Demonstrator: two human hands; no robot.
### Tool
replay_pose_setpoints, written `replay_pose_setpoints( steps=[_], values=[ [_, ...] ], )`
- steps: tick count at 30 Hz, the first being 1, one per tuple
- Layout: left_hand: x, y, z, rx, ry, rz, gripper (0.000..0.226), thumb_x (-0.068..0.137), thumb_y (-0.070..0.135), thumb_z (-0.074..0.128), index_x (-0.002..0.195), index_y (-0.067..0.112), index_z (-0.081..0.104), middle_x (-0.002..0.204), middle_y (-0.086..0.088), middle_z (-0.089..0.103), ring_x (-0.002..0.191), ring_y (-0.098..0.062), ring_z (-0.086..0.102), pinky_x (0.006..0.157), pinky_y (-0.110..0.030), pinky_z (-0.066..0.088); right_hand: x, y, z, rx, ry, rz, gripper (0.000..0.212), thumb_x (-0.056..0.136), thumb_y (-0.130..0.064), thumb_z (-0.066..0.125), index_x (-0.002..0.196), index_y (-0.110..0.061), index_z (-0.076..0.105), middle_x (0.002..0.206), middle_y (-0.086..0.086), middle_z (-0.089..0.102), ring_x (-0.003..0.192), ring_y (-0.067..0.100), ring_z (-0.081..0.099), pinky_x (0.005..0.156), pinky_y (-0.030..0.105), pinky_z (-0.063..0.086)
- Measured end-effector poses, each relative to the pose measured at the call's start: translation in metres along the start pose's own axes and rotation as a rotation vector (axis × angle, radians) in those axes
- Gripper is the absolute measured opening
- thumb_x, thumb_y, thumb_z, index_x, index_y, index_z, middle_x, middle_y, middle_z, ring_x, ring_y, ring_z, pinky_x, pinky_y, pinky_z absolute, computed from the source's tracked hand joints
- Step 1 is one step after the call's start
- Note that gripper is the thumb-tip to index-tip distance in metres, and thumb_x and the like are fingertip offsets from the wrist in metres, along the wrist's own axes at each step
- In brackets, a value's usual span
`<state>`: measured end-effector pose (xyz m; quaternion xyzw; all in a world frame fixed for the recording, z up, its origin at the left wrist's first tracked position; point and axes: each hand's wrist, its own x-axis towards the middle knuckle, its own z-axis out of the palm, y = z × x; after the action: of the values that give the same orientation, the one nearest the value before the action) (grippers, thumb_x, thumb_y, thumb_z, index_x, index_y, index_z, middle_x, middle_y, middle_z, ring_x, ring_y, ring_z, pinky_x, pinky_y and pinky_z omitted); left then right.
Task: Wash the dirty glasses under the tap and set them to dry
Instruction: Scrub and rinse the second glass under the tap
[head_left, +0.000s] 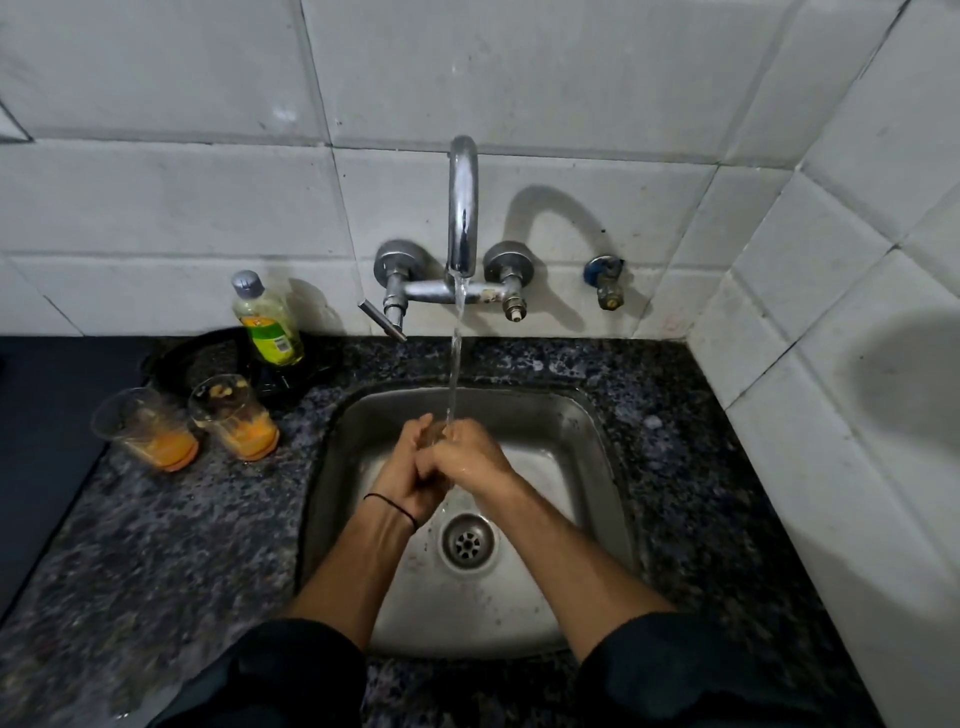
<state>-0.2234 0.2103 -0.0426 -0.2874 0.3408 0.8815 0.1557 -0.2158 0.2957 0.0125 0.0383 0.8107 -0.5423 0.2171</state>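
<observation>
Two clear dirty glasses stand on the dark granite counter left of the sink, each with orange residue at the bottom: one further left (148, 428) and one nearer the sink (234, 415). The wall tap (462, 208) is running, and its stream falls onto my hands above the steel sink (597, 441). My left hand (410, 462) and my right hand (467, 454) are clasped against each other under the water, fingers curled together. I make out no glass between them; that spot is blurred by the water.
A bottle of yellow dish liquid (267, 319) stands on a black round tray (208, 358) behind the glasses. The tap lever (382, 319) juts out left of the spout. A tiled wall closes the right side. The drain (466, 543) lies below my hands.
</observation>
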Motion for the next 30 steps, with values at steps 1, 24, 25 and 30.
replay_pose_setpoints(
  steps=[1, 24, 25, 30],
  values=[
    [0.003, 0.0, -0.001, 0.018, 0.006, 0.05, 0.018, 0.094, 0.026, 0.054, 0.077, 0.019, 0.052, 0.061, 0.001, 0.053, 0.054, -0.01, 0.057, 0.05, -0.024, 0.049, 0.002, 0.004, 0.002, 0.235, -0.024, 0.045, 0.032, 0.054, -0.016, 0.063, 0.083, -0.009, 0.073, 0.085, 0.009, 0.073, 0.085, 0.028, 0.067, 0.074, 0.034, 0.05],
    [0.02, 0.01, 0.008, 0.009, 0.109, -0.011, 0.045, 0.096, 0.042, 0.056, 0.11, 0.0, 0.066, 0.111, -0.022, 0.069, 0.091, -0.029, 0.072, 0.061, -0.035, 0.059, 0.016, 0.033, -0.014, -0.621, -0.025, -0.418, 0.045, 0.079, 0.0, 0.053, 0.119, -0.017, 0.066, 0.122, 0.005, 0.066, 0.117, 0.022, 0.06, 0.113, 0.046, 0.039],
    [0.02, 0.007, 0.007, -0.025, 0.101, 0.037, 0.039, 0.095, 0.038, 0.06, 0.105, 0.0, 0.066, 0.105, -0.021, 0.068, 0.084, -0.027, 0.073, 0.059, -0.033, 0.058, 0.015, 0.034, -0.006, -0.367, 0.04, -0.326, 0.04, 0.078, 0.001, 0.054, 0.109, -0.017, 0.071, 0.111, 0.004, 0.07, 0.105, 0.022, 0.065, 0.099, 0.042, 0.052],
    [0.005, 0.004, 0.009, 0.065, -0.048, 0.275, 0.04, 0.071, 0.035, 0.081, 0.097, 0.007, 0.066, 0.087, -0.012, 0.063, 0.074, -0.022, 0.063, 0.062, -0.03, 0.053, -0.006, 0.022, 0.003, 0.755, 0.165, 0.063, 0.044, 0.076, 0.012, 0.046, 0.096, -0.011, 0.079, 0.093, 0.003, 0.078, 0.08, 0.02, 0.071, 0.054, 0.016, 0.042]
  ],
)
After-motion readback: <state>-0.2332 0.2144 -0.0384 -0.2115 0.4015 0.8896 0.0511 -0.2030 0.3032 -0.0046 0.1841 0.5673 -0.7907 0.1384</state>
